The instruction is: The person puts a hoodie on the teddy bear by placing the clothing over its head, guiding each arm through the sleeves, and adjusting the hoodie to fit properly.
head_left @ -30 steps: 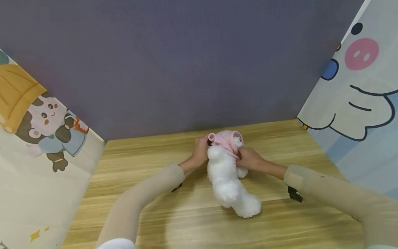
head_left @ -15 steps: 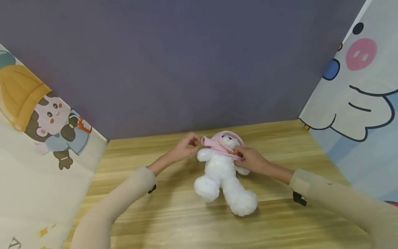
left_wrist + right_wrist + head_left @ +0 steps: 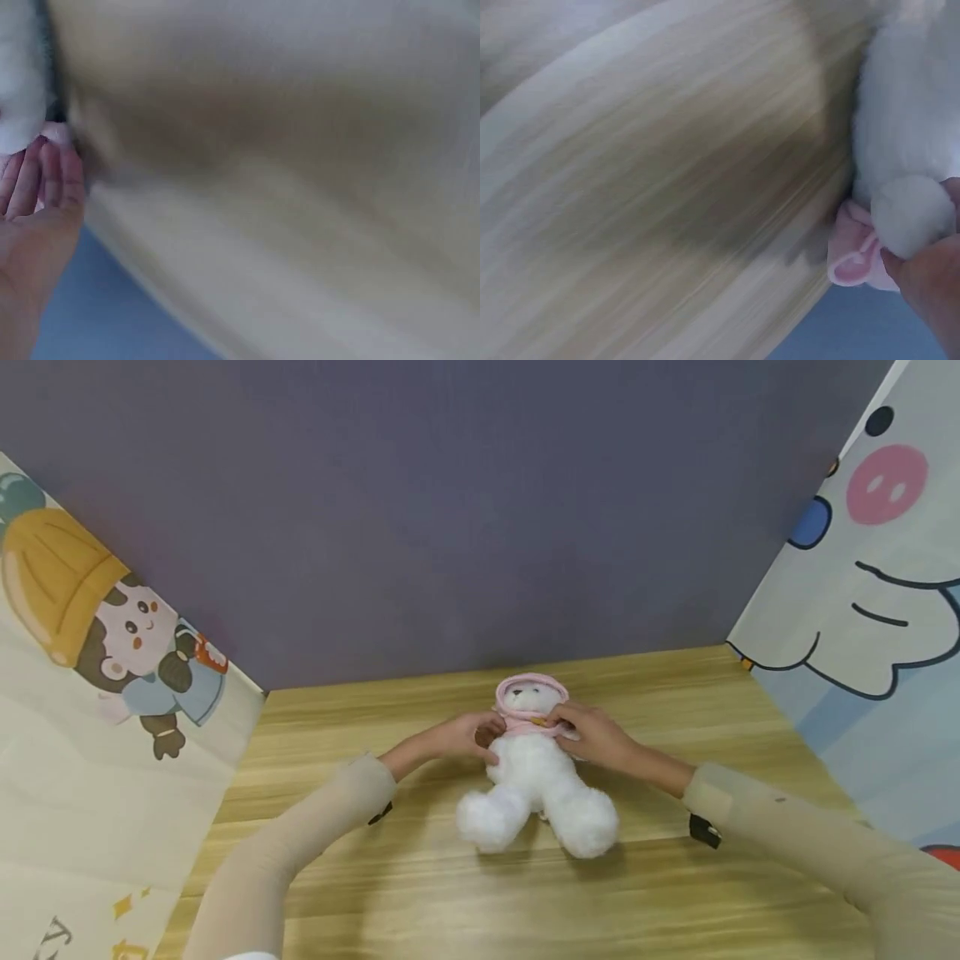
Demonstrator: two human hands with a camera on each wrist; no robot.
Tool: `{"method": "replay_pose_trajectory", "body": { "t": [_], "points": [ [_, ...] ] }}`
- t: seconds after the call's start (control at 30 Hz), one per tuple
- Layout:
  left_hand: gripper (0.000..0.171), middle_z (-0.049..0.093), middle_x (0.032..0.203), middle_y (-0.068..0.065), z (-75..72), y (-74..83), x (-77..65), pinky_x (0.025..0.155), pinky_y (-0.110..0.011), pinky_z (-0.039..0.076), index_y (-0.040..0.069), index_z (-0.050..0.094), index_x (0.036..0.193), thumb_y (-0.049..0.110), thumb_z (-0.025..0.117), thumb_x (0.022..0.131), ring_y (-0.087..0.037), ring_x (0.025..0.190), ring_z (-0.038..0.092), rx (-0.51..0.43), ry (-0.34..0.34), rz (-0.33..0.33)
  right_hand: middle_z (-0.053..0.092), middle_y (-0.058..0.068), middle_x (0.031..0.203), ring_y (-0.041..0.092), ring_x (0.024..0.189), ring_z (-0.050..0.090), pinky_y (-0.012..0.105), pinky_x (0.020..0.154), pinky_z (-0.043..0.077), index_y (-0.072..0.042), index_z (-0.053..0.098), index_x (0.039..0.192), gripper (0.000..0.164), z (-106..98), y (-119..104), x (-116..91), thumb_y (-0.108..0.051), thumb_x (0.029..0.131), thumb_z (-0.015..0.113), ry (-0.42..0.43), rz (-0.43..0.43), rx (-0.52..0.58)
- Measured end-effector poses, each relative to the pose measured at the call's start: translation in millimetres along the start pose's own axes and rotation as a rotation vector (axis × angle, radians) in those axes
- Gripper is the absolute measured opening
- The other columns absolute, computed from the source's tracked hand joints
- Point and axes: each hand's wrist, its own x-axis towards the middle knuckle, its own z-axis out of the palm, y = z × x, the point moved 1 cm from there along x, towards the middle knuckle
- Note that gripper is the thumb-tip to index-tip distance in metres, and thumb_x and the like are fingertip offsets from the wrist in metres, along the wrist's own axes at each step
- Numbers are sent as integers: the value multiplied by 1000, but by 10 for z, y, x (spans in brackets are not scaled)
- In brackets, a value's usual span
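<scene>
A white plush bear [image 3: 534, 768] lies on its back with its legs toward me. Its head and upper chest are wrapped in a pink hoodie [image 3: 517, 725], whose hood frames the face. My left hand [image 3: 467, 737] is at the hoodie's left side, finger ends touching the cloth and thumb by the bear's body. In the left wrist view these fingers [image 3: 28, 180] look fairly straight against pink fabric. My right hand [image 3: 596, 739] pinches the hoodie's lower edge at the right. In the right wrist view a round white paw [image 3: 911, 216] sits beside the thumb, with a loose pink sleeve [image 3: 851, 247] below.
The wood-grain table [image 3: 420, 893] is backed by a tall grey panel [image 3: 480, 527]. White side panels with cartoon prints stand at left [image 3: 90, 793] and right [image 3: 862, 635].
The bear has turned from its side onto its back, legs spread. My left hand let go of the hoodie's left sleeve, moved away, then came back to its side. The right hand stays at the hoodie.
</scene>
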Motion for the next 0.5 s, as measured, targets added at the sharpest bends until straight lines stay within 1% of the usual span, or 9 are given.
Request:
{"method": "replay_pose_trajectory", "body": {
  "t": [0.03,0.13,0.2,0.23,0.3,0.37,0.43,0.5],
  "points": [
    [50,67,117,-14,46,-29,-3,89,-27,53,-3,59,125,7,84,83,-19,103,64,11,7,8,66,3,99,17,89,63,35,78,55,-10,67,102,23,3,-8,9,1,84,78,-6,3,5],
    [42,66,108,-9,148,-74,-26,85,-24,52,-2,61,118,6,83,82,-11,97,61,46,30,26,68,5,102,20,92,66,36,80,56,-9,67,103,23,11,-29,25,2,86,76,-28,1,3],
    [32,66,99,-7,176,-83,-32,80,-23,51,-2,64,112,3,79,84,-9,90,59,71,66,43,68,5,100,21,92,67,36,79,57,-9,67,100,22,17,-26,18,3,84,77,-32,-15,9],
    [27,65,94,-4,173,-70,-11,76,-22,51,-1,65,108,2,77,85,-8,86,58,98,85,52,68,4,98,20,90,67,34,78,58,-9,68,98,22,-2,-7,27,4,83,77,-35,-28,5],
    [16,60,80,2,170,-43,34,65,-20,46,3,66,99,1,74,85,-5,72,52,174,133,71,65,1,90,16,83,64,30,71,56,-11,66,92,23,-17,29,42,5,81,78,-36,-62,-22],
    [12,52,70,5,176,-10,89,58,-20,39,7,64,87,1,73,84,-5,63,44,263,191,107,60,-2,80,11,75,57,26,64,51,-13,63,85,26,-18,73,48,8,78,77,-31,-99,-60],
    [17,47,66,7,196,15,148,56,-19,36,11,60,80,2,73,85,-5,60,41,359,239,143,53,-6,73,8,69,49,24,59,44,-13,59,81,29,-17,122,49,9,76,76,-24,-126,-90],
    [20,44,66,6,206,35,196,57,-20,35,11,56,77,4,72,87,-7,61,41,450,268,168,47,-7,69,6,65,44,22,56,39,-13,57,80,30,-40,172,52,10,77,76,-32,-141,-97]
  ]
}}
